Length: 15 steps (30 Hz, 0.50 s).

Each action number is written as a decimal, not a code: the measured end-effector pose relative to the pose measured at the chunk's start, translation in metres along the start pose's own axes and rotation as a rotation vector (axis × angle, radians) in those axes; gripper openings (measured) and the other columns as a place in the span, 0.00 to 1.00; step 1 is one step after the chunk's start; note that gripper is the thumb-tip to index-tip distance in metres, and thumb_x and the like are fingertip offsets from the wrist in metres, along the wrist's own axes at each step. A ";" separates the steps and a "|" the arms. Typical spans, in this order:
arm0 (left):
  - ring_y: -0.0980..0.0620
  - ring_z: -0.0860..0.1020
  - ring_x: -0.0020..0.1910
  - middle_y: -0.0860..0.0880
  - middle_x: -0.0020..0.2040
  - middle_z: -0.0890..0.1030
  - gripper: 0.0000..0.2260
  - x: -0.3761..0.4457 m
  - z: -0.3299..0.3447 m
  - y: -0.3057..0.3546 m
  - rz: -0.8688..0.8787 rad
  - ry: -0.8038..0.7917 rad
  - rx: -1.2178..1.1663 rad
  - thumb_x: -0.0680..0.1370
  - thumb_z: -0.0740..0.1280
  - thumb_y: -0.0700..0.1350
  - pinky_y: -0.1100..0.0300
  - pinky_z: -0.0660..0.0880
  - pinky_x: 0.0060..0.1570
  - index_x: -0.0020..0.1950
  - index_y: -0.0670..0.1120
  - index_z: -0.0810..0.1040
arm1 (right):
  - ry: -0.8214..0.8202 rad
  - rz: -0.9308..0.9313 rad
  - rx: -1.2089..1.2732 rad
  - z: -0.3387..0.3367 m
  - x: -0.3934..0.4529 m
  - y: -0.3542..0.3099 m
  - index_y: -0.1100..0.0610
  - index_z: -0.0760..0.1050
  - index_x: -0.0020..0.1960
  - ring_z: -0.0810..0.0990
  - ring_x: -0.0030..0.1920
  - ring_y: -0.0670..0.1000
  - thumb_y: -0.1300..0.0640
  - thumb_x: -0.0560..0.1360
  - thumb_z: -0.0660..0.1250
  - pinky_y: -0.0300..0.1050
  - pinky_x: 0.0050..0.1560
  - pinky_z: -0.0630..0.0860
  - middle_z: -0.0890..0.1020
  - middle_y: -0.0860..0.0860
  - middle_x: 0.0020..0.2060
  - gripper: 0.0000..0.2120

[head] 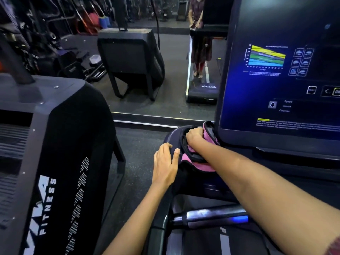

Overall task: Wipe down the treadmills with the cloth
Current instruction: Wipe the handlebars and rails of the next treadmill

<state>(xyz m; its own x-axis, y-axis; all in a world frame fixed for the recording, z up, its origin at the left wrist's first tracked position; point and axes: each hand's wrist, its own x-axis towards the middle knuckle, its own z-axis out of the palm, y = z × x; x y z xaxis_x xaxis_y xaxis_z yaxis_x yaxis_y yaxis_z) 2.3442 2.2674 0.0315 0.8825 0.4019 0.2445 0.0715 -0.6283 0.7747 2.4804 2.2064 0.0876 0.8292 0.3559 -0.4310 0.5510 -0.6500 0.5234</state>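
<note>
Right hand gripped the pink cloth left of the screen; left hand rested open beside it.

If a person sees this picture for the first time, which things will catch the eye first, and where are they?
The lit console screen at the upper right stands out, with its coloured chart glowing in the dark gym. Just below its left corner, the right hand presses a pink cloth into the treadmill's cup holder, while the left hand rests on the holder's outer edge. At the left looms a black machine marked FITNESS.
</note>
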 end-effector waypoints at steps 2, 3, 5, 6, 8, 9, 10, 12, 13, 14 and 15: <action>0.52 0.68 0.56 0.49 0.58 0.72 0.31 -0.001 -0.001 0.001 -0.005 -0.006 0.002 0.73 0.43 0.65 0.53 0.62 0.64 0.60 0.44 0.69 | -0.081 0.013 0.087 -0.003 -0.002 0.004 0.54 0.65 0.71 0.65 0.71 0.56 0.48 0.79 0.58 0.52 0.67 0.64 0.68 0.53 0.70 0.22; 0.53 0.68 0.55 0.49 0.58 0.73 0.31 -0.001 -0.001 0.001 -0.011 -0.009 0.003 0.73 0.43 0.65 0.53 0.63 0.64 0.59 0.43 0.69 | -0.146 0.018 0.174 -0.005 -0.003 0.006 0.55 0.62 0.73 0.62 0.72 0.56 0.48 0.80 0.54 0.53 0.69 0.60 0.65 0.53 0.72 0.23; 0.53 0.68 0.55 0.50 0.57 0.72 0.29 0.001 -0.001 0.001 -0.020 -0.017 0.007 0.74 0.44 0.64 0.51 0.62 0.66 0.59 0.43 0.69 | -0.190 0.019 0.358 -0.006 -0.008 0.010 0.56 0.61 0.73 0.62 0.72 0.58 0.50 0.81 0.49 0.53 0.69 0.59 0.63 0.55 0.73 0.23; 0.53 0.69 0.55 0.50 0.56 0.72 0.28 0.002 0.000 0.001 -0.023 -0.024 0.010 0.76 0.46 0.63 0.49 0.61 0.66 0.58 0.43 0.69 | -0.158 0.011 0.420 -0.004 -0.013 0.012 0.58 0.63 0.72 0.64 0.71 0.58 0.51 0.82 0.48 0.51 0.69 0.60 0.65 0.56 0.72 0.22; 0.52 0.69 0.56 0.50 0.56 0.72 0.23 0.005 0.002 -0.001 -0.031 -0.040 0.020 0.79 0.49 0.60 0.47 0.60 0.67 0.58 0.43 0.69 | -0.029 -0.005 0.478 0.003 -0.024 0.011 0.60 0.69 0.68 0.68 0.68 0.59 0.53 0.82 0.48 0.48 0.66 0.62 0.70 0.59 0.68 0.21; 0.50 0.70 0.57 0.49 0.56 0.72 0.21 0.005 0.002 -0.001 -0.036 -0.050 0.021 0.80 0.49 0.58 0.47 0.60 0.67 0.59 0.43 0.69 | 0.043 -0.008 0.463 0.008 -0.030 0.009 0.61 0.71 0.66 0.70 0.67 0.59 0.53 0.82 0.48 0.49 0.66 0.63 0.72 0.60 0.66 0.20; 0.50 0.70 0.58 0.49 0.57 0.73 0.20 0.006 0.002 -0.001 -0.040 -0.057 0.017 0.80 0.49 0.57 0.48 0.60 0.67 0.59 0.43 0.69 | 0.116 0.001 0.441 0.014 -0.034 0.006 0.61 0.73 0.64 0.71 0.65 0.60 0.53 0.82 0.49 0.52 0.66 0.63 0.74 0.60 0.64 0.20; 0.48 0.70 0.58 0.47 0.57 0.73 0.23 0.006 0.001 -0.001 -0.054 -0.048 -0.018 0.78 0.47 0.58 0.49 0.61 0.66 0.59 0.43 0.69 | 0.234 0.061 0.461 0.024 -0.036 -0.002 0.58 0.76 0.59 0.73 0.61 0.60 0.48 0.80 0.50 0.55 0.65 0.62 0.78 0.58 0.59 0.21; 0.48 0.70 0.58 0.46 0.57 0.73 0.24 0.005 0.000 0.001 -0.067 -0.036 -0.043 0.77 0.47 0.58 0.51 0.61 0.65 0.59 0.43 0.69 | 0.296 0.087 0.497 0.028 -0.037 -0.004 0.55 0.77 0.57 0.73 0.59 0.59 0.46 0.78 0.52 0.55 0.63 0.63 0.79 0.57 0.57 0.20; 0.47 0.70 0.58 0.45 0.58 0.73 0.24 0.005 0.000 0.001 -0.083 -0.032 -0.063 0.78 0.47 0.58 0.51 0.62 0.64 0.59 0.42 0.69 | 0.361 0.089 0.532 0.034 -0.039 -0.007 0.53 0.77 0.55 0.73 0.57 0.58 0.44 0.76 0.54 0.53 0.60 0.63 0.79 0.55 0.55 0.18; 0.47 0.70 0.58 0.45 0.58 0.73 0.23 0.005 0.000 0.000 -0.101 -0.031 -0.075 0.78 0.47 0.58 0.52 0.62 0.63 0.59 0.43 0.69 | 0.427 0.071 0.557 0.039 -0.044 -0.010 0.51 0.76 0.54 0.73 0.56 0.57 0.44 0.74 0.56 0.52 0.57 0.63 0.79 0.53 0.54 0.17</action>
<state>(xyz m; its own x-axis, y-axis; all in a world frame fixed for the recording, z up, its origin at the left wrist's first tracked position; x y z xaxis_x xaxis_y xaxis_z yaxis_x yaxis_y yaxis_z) 2.3486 2.2697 0.0326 0.8867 0.4389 0.1453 0.1269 -0.5331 0.8365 2.4352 2.1712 0.0726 0.8886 0.4581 -0.0240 0.4587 -0.8878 0.0366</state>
